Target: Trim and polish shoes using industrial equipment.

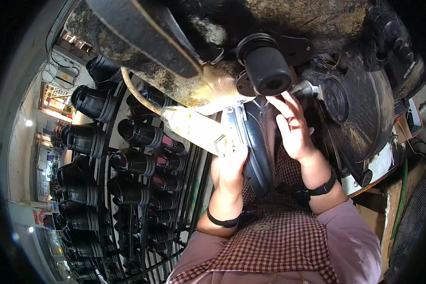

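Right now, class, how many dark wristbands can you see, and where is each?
2: one wristband around the person's left forearm, and a second wristband around the right forearm. More could be hidden from view.

Metal rack [101, 177] at L stood loaded w/ several tiers of blk shoes [139, 134], a few showing pinkish linings [163, 181]. Beyond it, a grey elec. box [65, 77] hung on the wall w/ loose wires nearby, plus a barred window [54, 98]. Ceiling lamp [29, 123] glowed far L. At R: white worktop [377, 166], brown cardboard [370, 220] below, green cord [400, 199] running down, dk mesh [414, 225] nr edge of view.
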{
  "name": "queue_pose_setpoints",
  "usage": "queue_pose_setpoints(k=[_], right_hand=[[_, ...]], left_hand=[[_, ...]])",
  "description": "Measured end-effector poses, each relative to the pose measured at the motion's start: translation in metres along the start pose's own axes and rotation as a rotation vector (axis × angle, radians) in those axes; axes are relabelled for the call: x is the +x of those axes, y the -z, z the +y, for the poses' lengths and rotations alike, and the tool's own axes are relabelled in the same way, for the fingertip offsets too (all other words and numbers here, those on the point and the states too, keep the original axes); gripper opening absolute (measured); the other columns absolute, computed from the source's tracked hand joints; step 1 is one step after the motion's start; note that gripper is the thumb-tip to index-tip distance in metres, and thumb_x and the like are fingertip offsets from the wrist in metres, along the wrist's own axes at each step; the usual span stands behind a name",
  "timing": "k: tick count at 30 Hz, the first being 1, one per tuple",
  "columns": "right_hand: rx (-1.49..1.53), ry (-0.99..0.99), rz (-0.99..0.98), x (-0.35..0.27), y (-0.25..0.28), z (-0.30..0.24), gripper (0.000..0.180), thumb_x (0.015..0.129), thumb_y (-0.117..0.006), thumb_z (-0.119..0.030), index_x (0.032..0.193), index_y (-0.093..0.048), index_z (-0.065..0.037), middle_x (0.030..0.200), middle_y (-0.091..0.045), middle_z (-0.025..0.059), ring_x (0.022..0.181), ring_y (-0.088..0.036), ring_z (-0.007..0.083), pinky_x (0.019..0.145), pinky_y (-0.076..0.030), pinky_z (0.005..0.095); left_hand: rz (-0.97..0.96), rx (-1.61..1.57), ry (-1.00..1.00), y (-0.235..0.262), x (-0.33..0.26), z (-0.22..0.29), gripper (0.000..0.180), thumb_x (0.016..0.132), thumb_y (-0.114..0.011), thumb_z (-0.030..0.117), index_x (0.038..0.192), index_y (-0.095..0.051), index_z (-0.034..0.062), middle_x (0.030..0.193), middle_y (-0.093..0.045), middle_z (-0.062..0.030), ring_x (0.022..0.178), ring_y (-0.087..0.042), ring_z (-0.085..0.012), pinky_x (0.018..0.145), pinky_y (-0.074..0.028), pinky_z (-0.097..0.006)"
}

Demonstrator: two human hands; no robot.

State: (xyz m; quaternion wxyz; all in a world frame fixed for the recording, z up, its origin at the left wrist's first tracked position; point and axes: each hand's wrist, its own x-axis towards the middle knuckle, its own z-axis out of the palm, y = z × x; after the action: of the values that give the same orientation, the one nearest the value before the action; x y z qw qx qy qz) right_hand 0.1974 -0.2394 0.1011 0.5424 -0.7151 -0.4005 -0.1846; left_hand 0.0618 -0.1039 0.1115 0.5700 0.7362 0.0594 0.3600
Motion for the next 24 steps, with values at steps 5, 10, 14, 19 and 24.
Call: queue_pose_setpoints(k=[5,10,14,19,24], right_hand=[[-0.089,0.014,0.008,0.0,0.0,0.009,0.041,0.089,-0.051,-0.005,0.129,-0.058,-0.013,0.147,-0.039,0.0119,0.133,-0.037,0.0332,0.11,-0.03,0.0426],[-0.254,-0.025,-0.095,0.006,0.003,0.016,0.041,0.091,-0.051,-0.009,0.131,-0.057,-0.014,0.144,-0.044,0.0101,0.132,-0.038,0.0324,0.11,-0.03,0.043],[-0.184,-0.031,-0.057,0.005,0.006,0.031,0.036,0.092,-0.051,-0.011,0.126,-0.06,-0.012,0.136,-0.053,0.0096,0.126,-0.045,0.0311,0.109,-0.031,0.0438],[-0.26,-0.059,-0.075,0.009,0.01,0.023,0.026,0.092,-0.053,-0.012,0.113,-0.066,-0.008,0.11,-0.067,0.0094,0.106,-0.058,0.0281,0.1,-0.039,0.0419],[-0.34,-0.15,-0.179,0.005,0.019,0.022,0.019,0.091,-0.052,-0.011,0.101,-0.067,-0.006,0.099,-0.067,0.0103,0.097,-0.058,0.0285,0.09,-0.043,0.0396]], left_hand=[[-0.055,-0.5,0.248,-0.012,-0.005,0.003,0.073,0.078,-0.064,0.013,0.141,-0.033,-0.0035,0.127,-0.053,-0.0143,0.112,-0.054,-0.0217,0.097,-0.042,-0.033],[-0.08,-0.51,0.308,-0.01,0.003,0.003,0.083,0.085,-0.06,0.022,0.15,-0.014,0.001,0.147,-0.035,-0.0154,0.131,-0.041,-0.0261,0.11,-0.033,-0.038],[-0.155,-0.702,0.199,-0.016,0.012,-0.005,0.079,0.09,-0.056,0.029,0.152,-0.011,0.005,0.149,-0.032,-0.0154,0.135,-0.037,-0.027,0.112,-0.029,-0.04],[-0.064,-0.758,0.207,-0.01,0.025,-0.03,0.062,0.098,-0.043,0.034,0.149,-0.02,0.0089,0.146,-0.036,-0.0143,0.134,-0.039,-0.0273,0.112,-0.029,-0.042],[0.009,-0.644,0.133,-0.014,0.011,-0.035,0.04,0.102,-0.038,0.03,0.133,-0.043,0.005,0.127,-0.053,-0.0117,0.117,-0.052,-0.0211,0.101,-0.041,-0.036]])
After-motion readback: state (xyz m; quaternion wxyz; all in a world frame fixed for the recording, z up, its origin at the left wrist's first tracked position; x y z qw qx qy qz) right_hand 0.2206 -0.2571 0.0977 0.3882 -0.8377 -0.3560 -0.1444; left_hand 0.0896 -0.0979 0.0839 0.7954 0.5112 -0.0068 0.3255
